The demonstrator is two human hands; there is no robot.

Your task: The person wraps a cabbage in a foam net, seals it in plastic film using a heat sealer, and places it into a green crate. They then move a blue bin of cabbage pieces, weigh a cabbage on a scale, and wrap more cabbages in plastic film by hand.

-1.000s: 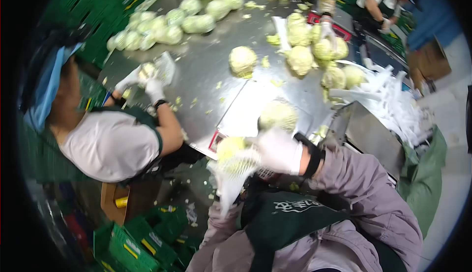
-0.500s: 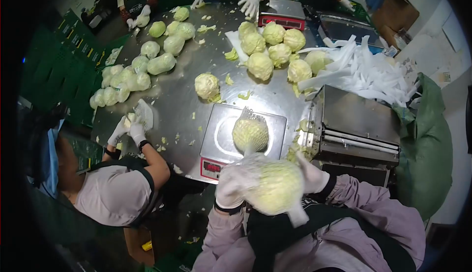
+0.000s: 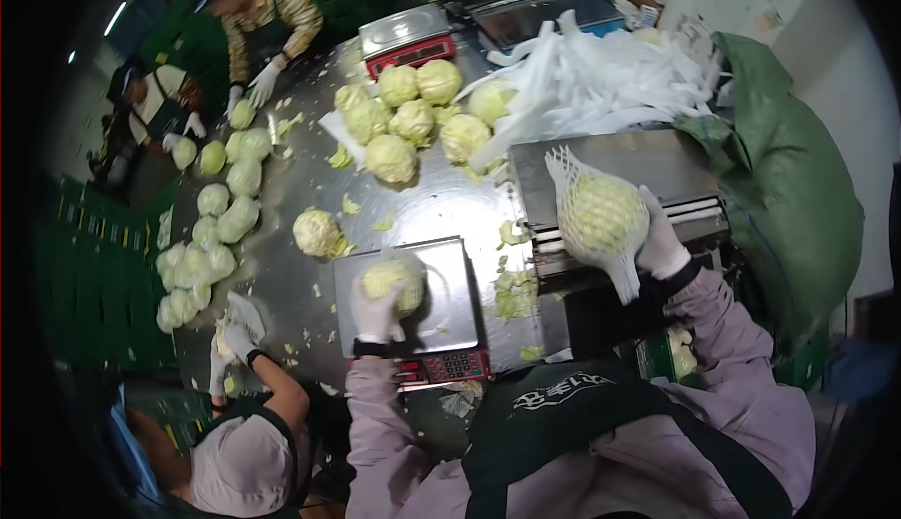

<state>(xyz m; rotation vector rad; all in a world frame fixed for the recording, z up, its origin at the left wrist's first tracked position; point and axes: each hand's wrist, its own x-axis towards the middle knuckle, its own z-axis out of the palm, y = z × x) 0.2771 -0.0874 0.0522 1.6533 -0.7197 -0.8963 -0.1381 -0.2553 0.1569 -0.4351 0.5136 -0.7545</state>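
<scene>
Holds a netted cabbage in the right hand, right of frame centre, above the front edge of a steel box machine; cupped tight from the right side, with most fingertips out of sight. Grips a second cabbage, seemingly netted too, in the left hand, lower centre of frame, over the plate of a red-fronted scale; curled round the near left side; cannot tell full contact with the plate. Reads as a two-handed handling step, shared between scale and machine. Calls next, in judgement, for easing the left fingers off without nudging the plate, and for keeping the dangling net tail straight, clear of the white bars.
</scene>
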